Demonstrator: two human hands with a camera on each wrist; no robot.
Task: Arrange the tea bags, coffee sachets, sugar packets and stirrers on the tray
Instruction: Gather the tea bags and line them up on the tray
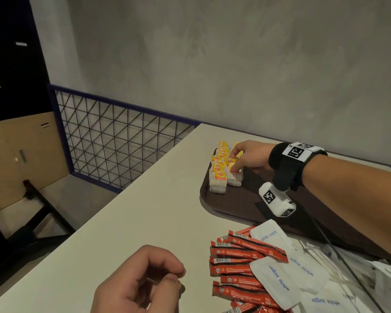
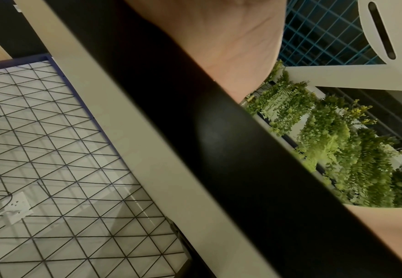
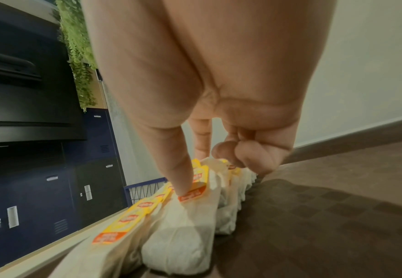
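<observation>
A dark brown tray (image 1: 246,199) lies on the right of the table. Two rows of white tea bags (image 1: 219,175) with yellow tags stand at its far left corner. My right hand (image 1: 234,161) reaches over the right row. In the right wrist view its thumb (image 3: 185,184) lies on the front bag's tag, the index finger comes down behind, and the front tea bag (image 3: 178,244) is pinched between them. My left hand (image 1: 178,279) rests on the table near me, loosely curled and holding nothing. Red coffee sachets (image 1: 237,263) and white sugar packets (image 1: 278,281) lie heaped in front of the tray.
The pale table (image 1: 133,222) drops off at its left edge beside a wire-mesh railing (image 1: 122,141). A grey wall stands behind the tray. The tray's checkered surface (image 3: 314,216) is bare right of the tea bags. A thin black cable (image 1: 339,256) crosses the sugar packets.
</observation>
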